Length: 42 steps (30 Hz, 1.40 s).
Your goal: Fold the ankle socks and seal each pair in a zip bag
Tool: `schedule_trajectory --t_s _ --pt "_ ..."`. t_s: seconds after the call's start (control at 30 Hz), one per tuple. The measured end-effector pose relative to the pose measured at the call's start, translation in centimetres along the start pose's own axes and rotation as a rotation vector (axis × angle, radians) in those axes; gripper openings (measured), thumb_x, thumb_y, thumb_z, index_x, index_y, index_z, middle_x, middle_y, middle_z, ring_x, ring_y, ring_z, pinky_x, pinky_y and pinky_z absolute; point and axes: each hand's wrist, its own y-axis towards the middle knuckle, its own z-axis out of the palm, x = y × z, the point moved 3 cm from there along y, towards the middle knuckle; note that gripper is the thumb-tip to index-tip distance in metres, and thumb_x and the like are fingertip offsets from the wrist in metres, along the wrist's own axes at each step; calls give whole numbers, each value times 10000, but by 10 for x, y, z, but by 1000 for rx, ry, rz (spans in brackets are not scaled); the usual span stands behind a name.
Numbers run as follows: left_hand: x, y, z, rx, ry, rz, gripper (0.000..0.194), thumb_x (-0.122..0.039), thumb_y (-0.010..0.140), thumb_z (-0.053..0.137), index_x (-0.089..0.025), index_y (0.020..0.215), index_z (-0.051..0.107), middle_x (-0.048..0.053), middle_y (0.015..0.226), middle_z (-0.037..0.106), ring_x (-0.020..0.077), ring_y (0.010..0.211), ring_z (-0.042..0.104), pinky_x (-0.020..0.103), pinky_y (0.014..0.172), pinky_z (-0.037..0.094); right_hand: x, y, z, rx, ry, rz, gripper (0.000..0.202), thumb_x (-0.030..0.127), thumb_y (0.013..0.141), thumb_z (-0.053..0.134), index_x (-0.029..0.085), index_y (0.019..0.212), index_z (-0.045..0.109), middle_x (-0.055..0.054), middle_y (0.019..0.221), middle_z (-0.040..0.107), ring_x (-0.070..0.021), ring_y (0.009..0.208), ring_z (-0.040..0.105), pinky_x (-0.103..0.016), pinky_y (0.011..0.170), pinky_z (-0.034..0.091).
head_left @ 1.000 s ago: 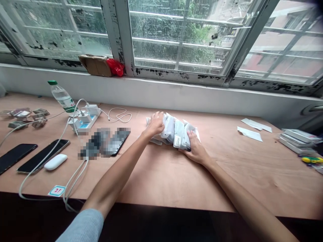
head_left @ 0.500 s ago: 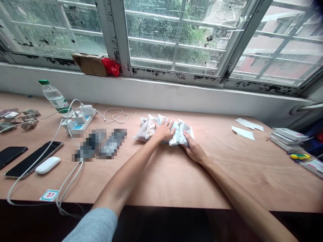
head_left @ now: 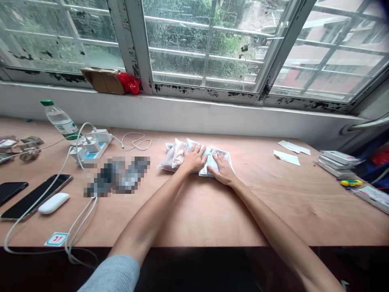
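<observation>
On the counter (head_left: 212,219), to the right of the power strip (head_left: 96,153), the plastic bags (head_left: 178,157) lie in one overlapping row; their arranging looks mostly done, but what is left I cannot tell. The left hand (head_left: 194,160) and the right hand (head_left: 224,170) are open, fingers spread, resting flat on the bags and gripping nothing. Inside the bags are soft pale things (head_left: 180,154), perhaps cloth.

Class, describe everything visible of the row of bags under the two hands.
The bags look like frosted, see-through plastic, lying side by side and overlapping on the wooden table. Soft-looking contents show through, pinkish toward the left and pale blue toward the right. A white label shows at the front. The left hand and right hand rest spread on top.
</observation>
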Motion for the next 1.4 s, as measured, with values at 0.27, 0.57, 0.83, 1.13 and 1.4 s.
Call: schedule_trajectory --t_s 0.27,0.57,0.83,1.13,1.4 --pt "0 0 0 -56 -9 10 569 -475 967 209 -255 1477 329 77 1556 309 329 1458 160 703 1093 142 -1 -1 2 -7 -57 -71 751 631 905 368 160 1488 316 -172 1590 174 -363 1466 138 -600 1144 178" --pt "-19 -17 -35 -257 -17 6 365 -300 966 319 -200 1186 593 122 1251 608 288 1268 428 591 1100 194 -4 -12 -26 -202 100 -168 582 540 916 446 146 1338 518 -166 1439 475 -282 1355 412 -465 1117 334" --pt "-57 -20 -45 -250 75 -150 337 -373 916 438 -162 852 694 157 1080 653 360 1140 470 584 985 272 -33 -40 -38 -369 29 251 355 396 888 480 130 1042 659 -157 1052 693 -272 980 646 -385 874 494" --pt "-82 10 -20 122 -113 -270 504 -454 891 454 -81 1229 488 224 1133 644 339 1071 624 375 838 468 -37 -48 -26 -209 91 142 352 377 930 423 151 1075 650 -145 1173 655 -240 1176 572 -356 1022 414" --pt "-85 -13 -23 -67 -466 -66 658 -408 918 446 -102 1456 225 179 1148 658 299 1068 636 365 892 468 -41 -42 -39 -303 624 229 477 496 868 512 150 1187 591 -140 1192 661 -243 1045 647 -377 910 510"
